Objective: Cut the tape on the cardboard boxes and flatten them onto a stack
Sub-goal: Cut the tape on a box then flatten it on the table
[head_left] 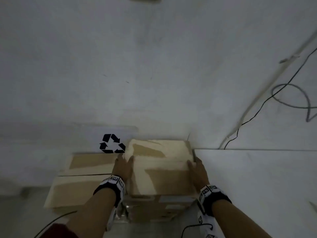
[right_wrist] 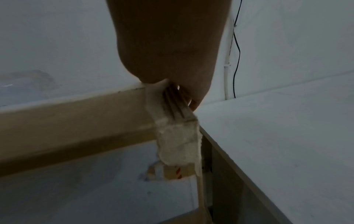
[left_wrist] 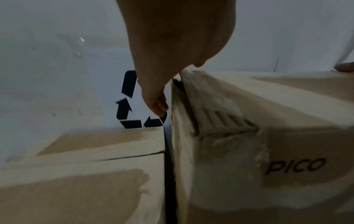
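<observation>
Against the white wall (head_left: pixel 154 74), a tape-patched cardboard box (head_left: pixel 159 169) printed "PICO" sits atop other cartons, just beside a lower box (head_left: pixel 82 179) and a white tabletop (head_left: pixel 257 186), with a recycling sign (head_left: pixel 112 143) behind. Both hands flank it: the left hand (head_left: pixel 122 167) lies flat on its left side, thumb over the top edge, and the right hand (head_left: pixel 197 169) on its right, thumb on top. Dim, blurred views hide most fingers, though those visible look straight, pressed against the cardboard.
</observation>
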The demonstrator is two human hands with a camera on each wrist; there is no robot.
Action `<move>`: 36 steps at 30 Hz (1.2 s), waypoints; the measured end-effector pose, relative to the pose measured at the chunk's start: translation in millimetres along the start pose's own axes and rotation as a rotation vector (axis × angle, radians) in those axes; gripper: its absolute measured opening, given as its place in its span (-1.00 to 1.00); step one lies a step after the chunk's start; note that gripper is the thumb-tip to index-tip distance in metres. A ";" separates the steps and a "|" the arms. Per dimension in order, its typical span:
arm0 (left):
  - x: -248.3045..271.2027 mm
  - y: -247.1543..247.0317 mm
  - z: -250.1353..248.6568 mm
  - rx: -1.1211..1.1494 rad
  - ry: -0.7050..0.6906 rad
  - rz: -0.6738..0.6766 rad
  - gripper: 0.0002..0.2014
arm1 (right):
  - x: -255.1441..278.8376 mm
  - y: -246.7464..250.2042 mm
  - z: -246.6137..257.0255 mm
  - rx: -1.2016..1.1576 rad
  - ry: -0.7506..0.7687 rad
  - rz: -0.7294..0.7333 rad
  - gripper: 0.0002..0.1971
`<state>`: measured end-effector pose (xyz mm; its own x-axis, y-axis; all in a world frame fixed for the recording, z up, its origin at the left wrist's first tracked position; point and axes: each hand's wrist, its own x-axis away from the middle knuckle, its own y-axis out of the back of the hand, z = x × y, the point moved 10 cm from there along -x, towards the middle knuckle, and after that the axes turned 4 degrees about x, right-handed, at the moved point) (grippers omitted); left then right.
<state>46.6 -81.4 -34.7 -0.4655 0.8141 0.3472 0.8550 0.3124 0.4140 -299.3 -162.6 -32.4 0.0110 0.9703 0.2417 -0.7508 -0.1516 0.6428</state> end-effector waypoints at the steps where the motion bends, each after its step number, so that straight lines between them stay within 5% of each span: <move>1: -2.9 -1.7 2.0 0.049 0.006 0.001 -0.38 | -3.6 -0.2 -0.7 -0.016 -0.016 -0.013 -0.35; 8: -5.3 -14.2 32.7 0.211 0.134 0.015 -0.47 | -7.3 -11.9 -20.5 -0.063 -0.174 0.038 -0.41; 13: -1.1 -19.0 29.7 0.378 0.152 0.020 -0.47 | -13.6 -10.4 -24.6 -0.062 -0.158 0.029 -0.42; 21: 22.8 -9.9 -17.8 0.340 0.052 0.009 -0.46 | 7.3 18.9 -22.5 -0.140 -0.067 -0.002 -0.44; 30: 105.8 -26.0 -148.3 0.422 -0.253 0.052 -0.37 | 51.5 127.3 -27.0 -0.392 0.066 -0.131 -0.50; 34: 163.7 -63.3 -187.3 0.453 -0.345 0.083 -0.31 | 75.4 197.5 -55.6 -0.449 0.149 -0.181 -0.47; 36: 203.1 -96.4 -208.5 0.417 -0.410 0.119 -0.45 | 94.1 241.2 -83.3 -0.463 0.163 -0.216 -0.50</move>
<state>-178.1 -48.2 171.4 -0.3060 0.9519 -0.0170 0.9520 0.3060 -0.0017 -534.3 -92.1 84.8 0.1228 0.9924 -0.0006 -0.9558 0.1185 0.2689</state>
